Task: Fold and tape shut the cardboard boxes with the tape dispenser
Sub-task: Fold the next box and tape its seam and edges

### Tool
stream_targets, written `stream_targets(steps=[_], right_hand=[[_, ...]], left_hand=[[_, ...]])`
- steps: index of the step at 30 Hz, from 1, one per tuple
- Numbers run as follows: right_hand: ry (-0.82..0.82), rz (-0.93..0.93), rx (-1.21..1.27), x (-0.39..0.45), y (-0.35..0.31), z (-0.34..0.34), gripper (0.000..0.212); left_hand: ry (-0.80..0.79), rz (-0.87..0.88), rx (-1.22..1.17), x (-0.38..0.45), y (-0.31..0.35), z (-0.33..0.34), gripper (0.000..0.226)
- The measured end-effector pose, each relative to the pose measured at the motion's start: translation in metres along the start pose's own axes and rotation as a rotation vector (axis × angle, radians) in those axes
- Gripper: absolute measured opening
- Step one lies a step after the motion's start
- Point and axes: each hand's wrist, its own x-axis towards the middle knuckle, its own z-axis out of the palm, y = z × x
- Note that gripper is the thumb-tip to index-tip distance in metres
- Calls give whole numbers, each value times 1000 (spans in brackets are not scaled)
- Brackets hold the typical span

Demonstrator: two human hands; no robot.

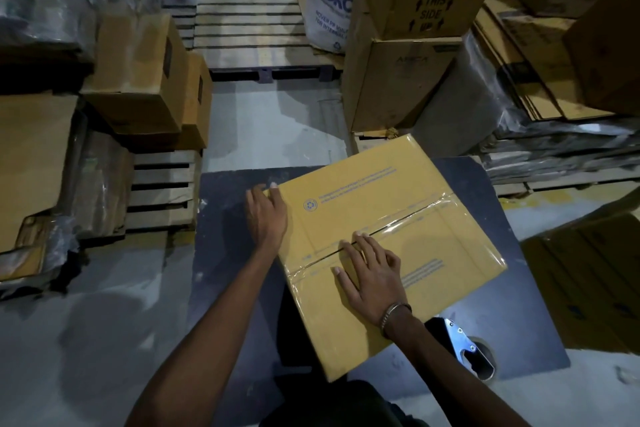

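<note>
Only 1 view is given: a wide-angle camera worn on the person's head, looking forward and steeply down. It sits close over the dark table (pixel 221 253), whose near part fills the lower middle. Stacked cartons (pixel 398 80) and a wooden pallet (pixel 249 28) bend outward toward the frame edges.

Both hands (pixel 266 215) (pixel 370 274) flat on taped box (pixel 433 229); tape dispenser (pixel 464 347) beside.

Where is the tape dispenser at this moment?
In the head view, the tape dispenser lies on the dark table at lower right, just beyond the near corner of the cardboard box and beside the right wrist, held by neither hand.
</note>
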Motion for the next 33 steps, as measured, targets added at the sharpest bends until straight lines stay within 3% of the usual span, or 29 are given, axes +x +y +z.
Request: stream_targets(steps=[3,6,8,12,15,20,23,27,30,33], right_hand=[[-18,9,0,0,-1,0,59],[-25,10,4,0,-2,0,59],[-27,8,4,0,-1,0,58],[-22,8,5,0,-2,0,58],[-8,1,26,-1,-1,1,57],[24,-14,231,6,13,3,49],[83,20,287,19,47,-2,46],[128,247,272,46,121,-22,55],[77,436,248,57,174,-34,71],[-34,508,312,58,204,-44,84]], left_hand=[[21,-161,-159,3,7,-3,48],[-12,-307,-288,8,5,-4,64],[-90,-404,-289,9,4,-6,79],[-329,-598,-562,5,12,-15,85],[-313,-578,-592,-8,-9,-12,91],[-221,-535,-478,-104,-23,-22,94],[-240,-525,-440,-140,-14,-33,84],[-202,-530,-381,-163,-15,-32,69],[-144,-558,-394,-178,-17,-25,86],[-59,-558,-382,-186,-12,-14,95]])
